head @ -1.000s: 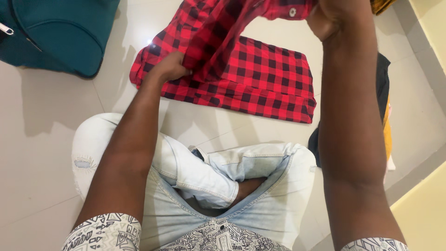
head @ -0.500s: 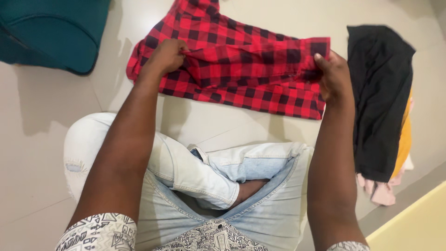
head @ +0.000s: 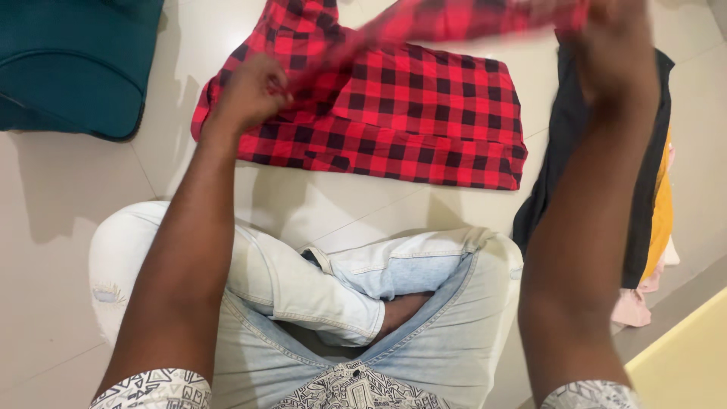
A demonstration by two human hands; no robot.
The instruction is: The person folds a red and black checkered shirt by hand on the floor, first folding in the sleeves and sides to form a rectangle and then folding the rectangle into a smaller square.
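Note:
A red and black checked shirt (head: pixel 409 121) lies partly folded on the pale tiled floor in front of my crossed legs. My left hand (head: pixel 250 91) is closed on the shirt's cloth near its left side. My right hand (head: pixel 613 45) is raised at the top right and grips a sleeve or edge of the same shirt (head: pixel 454 19), which stretches, blurred, between the two hands above the folded part.
A teal bag (head: pixel 76 68) sits at the top left. A pile of folded clothes, black (head: pixel 568 151) on top of yellow and pink, lies to the right of the shirt. A yellow surface (head: pixel 689 363) fills the bottom right corner. My light jeans (head: pixel 318 295) fill the foreground.
My right hand has lifted from the shirt's right edge, pulling a strip of checked cloth up and across. The left hand stays on the shirt's left side.

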